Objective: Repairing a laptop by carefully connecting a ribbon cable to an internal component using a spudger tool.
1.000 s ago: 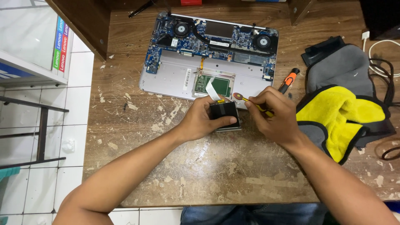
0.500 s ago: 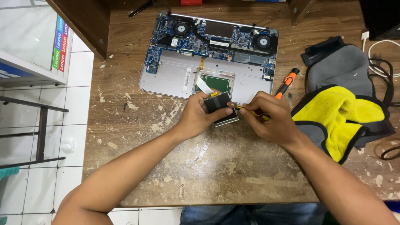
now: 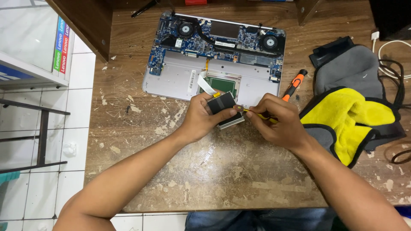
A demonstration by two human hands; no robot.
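My left hand [image 3: 201, 116] grips a small flat black and silver drive [image 3: 224, 108], tilted up off the wooden table [image 3: 222, 171]. My right hand [image 3: 276, 122] pinches a thin yellow-handled tool [image 3: 262, 116] whose tip touches the drive's right corner. Just behind both hands lies an opened laptop [image 3: 214, 55] with its blue circuit board, two fans and a loose white ribbon cable [image 3: 205, 84] showing.
An orange and black screwdriver [image 3: 294, 84] lies right of the laptop. A yellow and grey cloth [image 3: 346, 117] sits on a grey pouch [image 3: 353, 68] at the right, with black and white cables [image 3: 391, 64] beyond. A dark wooden panel [image 3: 92, 21] stands at the top left.
The drive has been lifted and tilted more upright in my left hand. My right hand moved the yellow tool's tip to its corner. The laptop has not moved.
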